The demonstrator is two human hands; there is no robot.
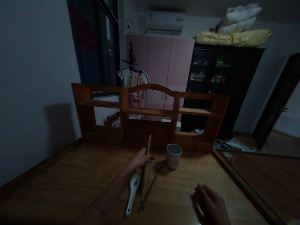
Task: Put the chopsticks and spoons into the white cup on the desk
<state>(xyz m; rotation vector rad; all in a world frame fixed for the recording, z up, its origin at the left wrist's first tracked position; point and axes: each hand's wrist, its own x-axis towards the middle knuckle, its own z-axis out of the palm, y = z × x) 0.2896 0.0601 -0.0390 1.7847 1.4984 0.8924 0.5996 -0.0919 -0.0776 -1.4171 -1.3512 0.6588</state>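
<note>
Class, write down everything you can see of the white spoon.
The spoon is white and smooth, ceramic by its look, with a blue mark in its bowl. It lies face-up on the table, bowl pointing away from the person, handle toward them. It is just left of the sticks in the left hand. Neither hand holds it.

Slim, pale wooden chopsticks [145,171] slant in the left fingers [144,156].
</note>
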